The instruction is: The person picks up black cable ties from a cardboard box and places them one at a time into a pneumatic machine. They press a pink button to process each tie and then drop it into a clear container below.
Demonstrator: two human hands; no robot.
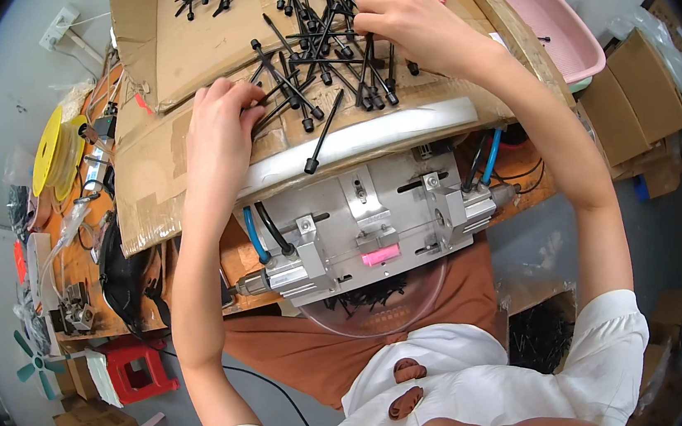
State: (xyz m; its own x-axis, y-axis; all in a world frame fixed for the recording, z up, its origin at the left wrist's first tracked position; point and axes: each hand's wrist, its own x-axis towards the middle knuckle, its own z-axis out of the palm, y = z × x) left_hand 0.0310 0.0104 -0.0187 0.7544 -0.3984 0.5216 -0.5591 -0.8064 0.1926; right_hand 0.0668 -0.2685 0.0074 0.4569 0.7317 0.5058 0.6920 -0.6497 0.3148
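Note:
Thin black rods, each with a knobbed end, lie scattered over the cardboard in front of me. My left hand is at the near left side of this scatter. Its fingers are curled in, closed on a black rod whose ends point toward the middle. Farther off to the right, my right hand pinches at a black rod among the loose ones; its fingertips partly hide the hold. Below the cardboard's padded white edge strip sits a metal fixture with a small pink piece on it.
Under the fixture, a clear round bowl with black pieces rests at my lap. Blue and black tubes run into the fixture's sides. A yellow spool stands at left, a pink basin at right. A red stool is on the floor.

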